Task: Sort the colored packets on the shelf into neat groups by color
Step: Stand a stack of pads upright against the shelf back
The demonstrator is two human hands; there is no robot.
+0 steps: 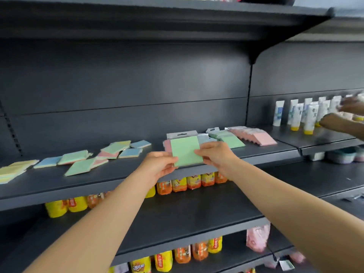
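Both hands pinch a flat, square green packet [186, 151] above the dark metal shelf [122, 175] front edge: left grip [161, 164] at its lower-left corner, right grip [213, 154] on its right edge. Loose pastel packets [78, 160] lie scattered leftward; a pink row [256, 135] sits right.

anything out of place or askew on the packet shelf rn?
Yes. The loose packets on the left of the shelf are scattered at mixed angles, some overlapping, with green, blue, pink and yellow jumbled together. On the right, the pink row and green group lie neatly. Both hands, left hand and right hand, hold a green packet.
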